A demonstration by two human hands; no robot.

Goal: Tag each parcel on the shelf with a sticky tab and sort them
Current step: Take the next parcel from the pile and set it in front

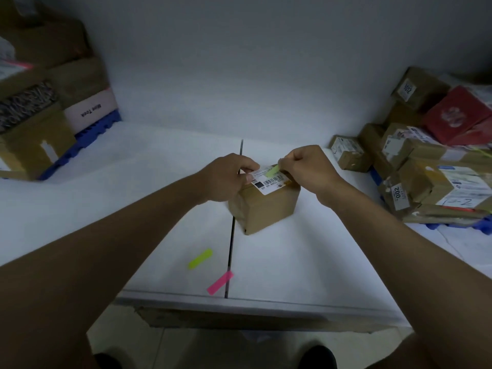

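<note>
Tagging step under way at frame centre: left hand [228,174] gripping the small box [265,203] at its top edge, right hand [306,166] pinching a green tab [272,171] over the label [269,180]; next, likely pressing it flat, then sorting to a side pile

The white label [270,179] on the middle box [266,206] shows a barcode with upside-down digits too blurred to read surely. At right, one parcel's tag [398,194] reads "002"; a pink-white box [91,111] at left reads "Mine Toea", inverted.
</note>
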